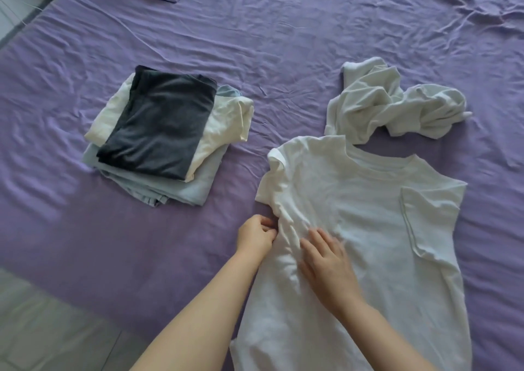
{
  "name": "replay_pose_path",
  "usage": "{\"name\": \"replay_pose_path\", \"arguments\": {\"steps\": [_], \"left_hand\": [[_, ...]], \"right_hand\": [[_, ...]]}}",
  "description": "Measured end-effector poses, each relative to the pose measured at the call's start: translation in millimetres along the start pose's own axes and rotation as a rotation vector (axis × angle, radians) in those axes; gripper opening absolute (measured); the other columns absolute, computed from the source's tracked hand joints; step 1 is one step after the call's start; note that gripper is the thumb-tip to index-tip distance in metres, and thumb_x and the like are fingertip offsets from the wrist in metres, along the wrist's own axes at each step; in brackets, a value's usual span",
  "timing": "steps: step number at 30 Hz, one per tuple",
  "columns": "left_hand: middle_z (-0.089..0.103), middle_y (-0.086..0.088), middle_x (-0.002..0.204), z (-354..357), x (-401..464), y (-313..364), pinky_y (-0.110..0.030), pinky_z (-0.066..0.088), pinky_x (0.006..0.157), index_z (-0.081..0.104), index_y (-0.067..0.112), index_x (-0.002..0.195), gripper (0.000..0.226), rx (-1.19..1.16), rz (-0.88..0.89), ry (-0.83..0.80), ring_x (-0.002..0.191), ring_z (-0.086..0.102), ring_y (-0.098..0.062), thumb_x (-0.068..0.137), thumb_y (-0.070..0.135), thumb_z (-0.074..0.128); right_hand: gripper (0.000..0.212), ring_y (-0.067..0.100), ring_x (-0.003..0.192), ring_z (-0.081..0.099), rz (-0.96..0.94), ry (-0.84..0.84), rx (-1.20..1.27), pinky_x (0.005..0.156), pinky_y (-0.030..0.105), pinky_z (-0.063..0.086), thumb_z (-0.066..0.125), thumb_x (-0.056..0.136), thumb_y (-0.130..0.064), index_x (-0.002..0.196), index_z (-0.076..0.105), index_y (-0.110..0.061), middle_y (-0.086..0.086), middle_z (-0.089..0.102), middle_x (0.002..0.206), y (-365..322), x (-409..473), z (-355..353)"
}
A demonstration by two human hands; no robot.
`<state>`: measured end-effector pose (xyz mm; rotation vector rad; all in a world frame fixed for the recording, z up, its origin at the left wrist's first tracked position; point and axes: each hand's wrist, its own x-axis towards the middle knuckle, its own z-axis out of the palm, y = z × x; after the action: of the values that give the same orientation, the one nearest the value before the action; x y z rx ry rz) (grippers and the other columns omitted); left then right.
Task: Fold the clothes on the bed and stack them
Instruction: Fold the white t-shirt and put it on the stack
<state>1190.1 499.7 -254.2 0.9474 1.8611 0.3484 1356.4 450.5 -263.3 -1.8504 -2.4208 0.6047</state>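
The left hand (256, 233) is pinched on the left edge of the white shirt (368, 229), just below its sleeve. The right hand (326, 263) is laid flat, fingers straight, on the shirt. The shirt is spread on the bed (283, 44). A crumpled garment (382, 104) is seen beyond it, a folded stack (167, 138) to the left.
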Motion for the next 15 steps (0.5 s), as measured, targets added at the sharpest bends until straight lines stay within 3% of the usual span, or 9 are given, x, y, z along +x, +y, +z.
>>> {"name": "replay_pose_path", "arguments": {"steps": [2,4,6,8,11,13,15], "left_hand": [[0.069,-0.009,0.109,4.0,-9.3,-7.1,-0.031,0.048,0.091,0.065,0.008,0.112,0.026,0.043,0.049,0.028,0.105,0.062,-0.022,0.087,0.015,0.06],[0.068,-0.01,0.111,4.9,-13.1,-7.0,-0.032,0.046,0.09,0.067,0.007,0.11,0.025,0.061,0.093,0.065,0.106,0.061,-0.025,0.09,0.016,0.057],[0.068,-0.017,0.096,5.7,-9.1,-4.7,-0.035,0.045,0.078,0.072,0.006,0.092,0.023,0.07,0.103,0.06,0.092,0.06,-0.031,0.093,0.016,0.051],[0.052,-0.02,0.067,6.8,-4.3,1.6,-0.034,0.034,0.062,0.056,0.008,0.061,0.034,-0.022,0.085,0.028,0.068,0.046,-0.03,0.094,0.014,0.048],[0.035,-0.007,0.052,11.4,12.3,11.8,-0.031,0.024,0.055,0.039,0.011,0.05,0.047,-0.245,-0.009,0.007,0.055,0.031,-0.022,0.094,0.019,0.052],[0.04,-0.004,0.047,13.9,20.5,18.3,-0.031,0.029,0.051,0.042,0.013,0.045,0.051,-0.306,-0.052,0.012,0.049,0.034,-0.022,0.092,0.024,0.058],[0.062,-0.016,0.066,17.2,24.0,20.6,-0.037,0.051,0.068,0.057,0.01,0.056,0.037,-0.291,-0.038,-0.017,0.065,0.057,-0.031,0.089,0.024,0.063]], "right_hand": [[0.036,0.035,0.116,0.057,0.003,0.021,-0.035,0.093,0.052,0.045,0.079,0.073,-0.018,0.108,0.069,-0.014,0.013,0.063,0.123,11.4,-21.9,2.2],[0.03,0.034,0.118,0.056,0.015,0.06,-0.077,0.096,0.052,0.042,0.065,0.086,-0.024,0.115,0.068,-0.019,0.012,0.061,0.126,25.7,-40.4,5.0],[0.035,0.033,0.125,0.05,0.049,0.044,-0.099,0.103,0.049,0.037,0.045,0.094,-0.03,0.122,0.063,-0.022,0.01,0.056,0.133,38.4,-52.5,4.5],[0.039,0.03,0.136,0.036,0.12,0.013,-0.071,0.112,0.044,0.022,0.042,0.095,-0.02,0.132,0.054,-0.024,0.008,0.045,0.144,48.5,-56.4,3.7],[0.048,0.029,0.141,0.025,0.238,0.037,-0.108,0.114,0.045,0.013,0.037,0.093,-0.013,0.139,0.044,-0.024,0.005,0.034,0.15,66.8,-57.9,-0.6],[0.055,0.022,0.146,0.006,0.344,0.0,-0.15,0.116,0.043,0.002,0.034,0.095,-0.01,0.146,0.027,-0.029,0.0,0.014,0.157,83.2,-61.6,-5.8],[0.057,0.02,0.146,-0.002,0.407,0.001,-0.185,0.116,0.042,-0.002,0.032,0.096,-0.009,0.148,0.02,-0.029,-0.001,0.007,0.159,95.7,-68.1,-12.6]]}}
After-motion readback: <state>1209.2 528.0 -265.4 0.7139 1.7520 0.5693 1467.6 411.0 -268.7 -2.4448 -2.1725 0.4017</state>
